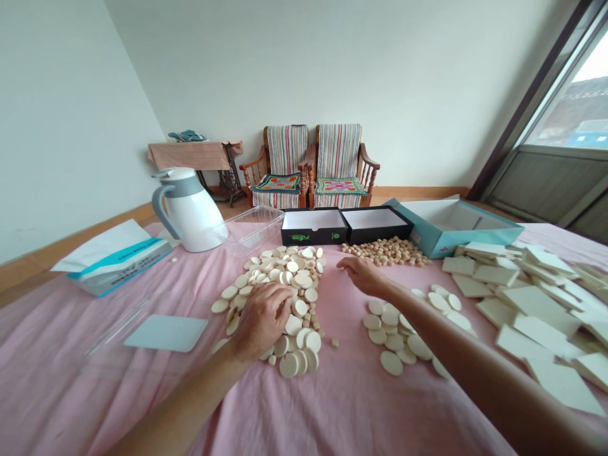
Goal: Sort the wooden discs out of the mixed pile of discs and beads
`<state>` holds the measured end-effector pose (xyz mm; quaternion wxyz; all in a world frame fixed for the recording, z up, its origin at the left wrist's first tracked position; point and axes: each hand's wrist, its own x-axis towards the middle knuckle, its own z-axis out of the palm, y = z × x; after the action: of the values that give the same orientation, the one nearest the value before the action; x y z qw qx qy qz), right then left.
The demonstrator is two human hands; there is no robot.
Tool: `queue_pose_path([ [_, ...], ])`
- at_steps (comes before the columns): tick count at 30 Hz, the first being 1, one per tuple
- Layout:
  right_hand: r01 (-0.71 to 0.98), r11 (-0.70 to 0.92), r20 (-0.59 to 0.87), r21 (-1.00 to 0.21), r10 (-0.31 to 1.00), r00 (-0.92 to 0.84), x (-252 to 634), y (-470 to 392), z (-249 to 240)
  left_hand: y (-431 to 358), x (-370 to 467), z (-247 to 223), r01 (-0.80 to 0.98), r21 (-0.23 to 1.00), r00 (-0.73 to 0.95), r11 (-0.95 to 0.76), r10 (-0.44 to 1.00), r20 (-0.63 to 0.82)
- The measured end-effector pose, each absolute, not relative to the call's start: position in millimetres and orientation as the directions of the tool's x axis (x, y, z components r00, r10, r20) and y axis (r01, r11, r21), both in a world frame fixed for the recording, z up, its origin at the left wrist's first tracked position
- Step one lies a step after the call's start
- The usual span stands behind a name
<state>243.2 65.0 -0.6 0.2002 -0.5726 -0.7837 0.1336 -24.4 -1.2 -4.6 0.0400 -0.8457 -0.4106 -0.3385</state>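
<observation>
My left hand (264, 318) rests on a pile of pale round wooden discs (280, 277), its fingers curled down among them; what they hold, if anything, is hidden. Small wooden cubes (308, 311) lie mixed in along the right side of that pile. My right hand (361, 276) hovers over the pink cloth, just in front of a heap of small wooden pieces (399, 251), with its fingers pointing left and partly spread, nothing visible in them. Beneath my right forearm is a second group of discs (393, 342). One loose cube (335, 342) sits between the two groups.
Black boxes (313, 235) and a blue box (468, 239) stand at the back. Square wooden tiles (536, 310) are heaped at right. On the left are a white jug (192, 215), a paper packet (121, 259), a clear plastic tray (259, 227) and a pale flat card (166, 333).
</observation>
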Motion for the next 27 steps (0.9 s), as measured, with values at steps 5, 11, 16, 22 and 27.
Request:
queue_pose_path([
  [5,0.756,0.447,0.227,-0.479,0.895,-0.385,203,63,4,-3,-24,0,0.736,0.155,0.428,-0.659,0.63,0.648],
  [11,0.685,0.522,0.284,-0.509,0.853,-0.439,179,71,0,-4,-24,5,0.749,0.116,0.437,-0.653,0.618,0.654],
  [16,0.714,0.462,0.28,-0.526,0.887,-0.368,191,57,-9,-4,-24,5,0.749,0.122,0.441,-0.651,0.629,0.641],
  [22,0.76,0.375,0.245,-0.531,0.926,-0.286,215,49,-19,-2,-24,5,0.744,0.13,0.441,-0.655,0.628,0.641],
  [27,0.807,0.34,0.221,-0.483,0.939,-0.263,227,37,-22,-1,-24,4,0.735,0.142,0.453,-0.663,0.635,0.626],
])
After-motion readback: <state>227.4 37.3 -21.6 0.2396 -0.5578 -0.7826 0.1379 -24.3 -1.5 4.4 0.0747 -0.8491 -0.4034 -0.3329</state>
